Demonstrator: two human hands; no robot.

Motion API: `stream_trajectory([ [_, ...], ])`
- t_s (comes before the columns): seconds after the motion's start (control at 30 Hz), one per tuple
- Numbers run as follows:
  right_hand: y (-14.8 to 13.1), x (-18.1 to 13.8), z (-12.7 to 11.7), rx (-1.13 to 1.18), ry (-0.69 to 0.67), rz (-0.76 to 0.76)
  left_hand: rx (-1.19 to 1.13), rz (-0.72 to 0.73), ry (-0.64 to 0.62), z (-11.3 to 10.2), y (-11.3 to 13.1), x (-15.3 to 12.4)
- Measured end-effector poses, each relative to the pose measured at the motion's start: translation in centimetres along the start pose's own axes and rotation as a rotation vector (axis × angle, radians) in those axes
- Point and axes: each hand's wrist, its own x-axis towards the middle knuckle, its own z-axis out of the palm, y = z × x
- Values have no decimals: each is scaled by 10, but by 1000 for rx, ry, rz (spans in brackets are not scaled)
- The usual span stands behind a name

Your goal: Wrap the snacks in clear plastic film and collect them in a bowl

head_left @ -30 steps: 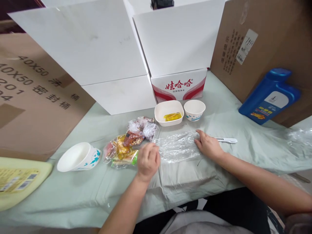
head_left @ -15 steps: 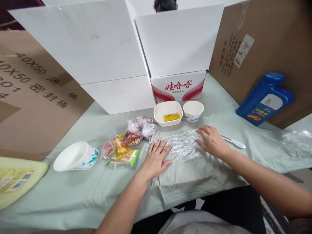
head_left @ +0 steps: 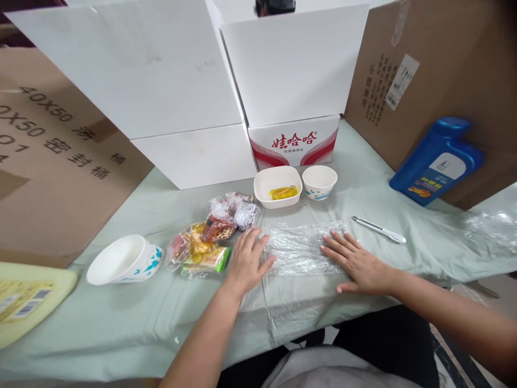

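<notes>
A crinkled sheet of clear plastic film lies flat on the green-covered table in front of me. My left hand rests at its left edge, fingers out and thumb apart. On the right edge lies my right hand, palm down with the fingers spread. Just left of my left hand is a pile of wrapped snacks in clear, brown and green-edged packets. Beyond the film stands a white rectangular bowl with a yellow wrapped piece in it. A small white paper cup touches or nearly touches it.
A white-handled utility knife lies right of the film. Farther right stand a blue bottle and crumpled plastic. At left are a tilted paper bowl and a yellow container. White boxes and cardboard boxes wall the back.
My right hand has moved toward me and lies flatter, uncovering the knife's far end. My left hand has shifted slightly left. The film looks more spread out and straighter.
</notes>
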Motion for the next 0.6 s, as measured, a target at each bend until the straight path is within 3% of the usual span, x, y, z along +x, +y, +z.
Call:
stream_trajectory([
  [0.1,-3,-22,2,-18,52,7,-202,183,-88,-9,9,0],
  [0.17,-5,-34,4,-13,108,20,-266,225,-180,-12,12,0],
  [0.5,-13,-50,7,-6,410,14,-298,187,-70,-17,-7,-1],
  [0.6,-14,-46,5,53,447,29,-396,66,-103,-22,-8,-6],
])
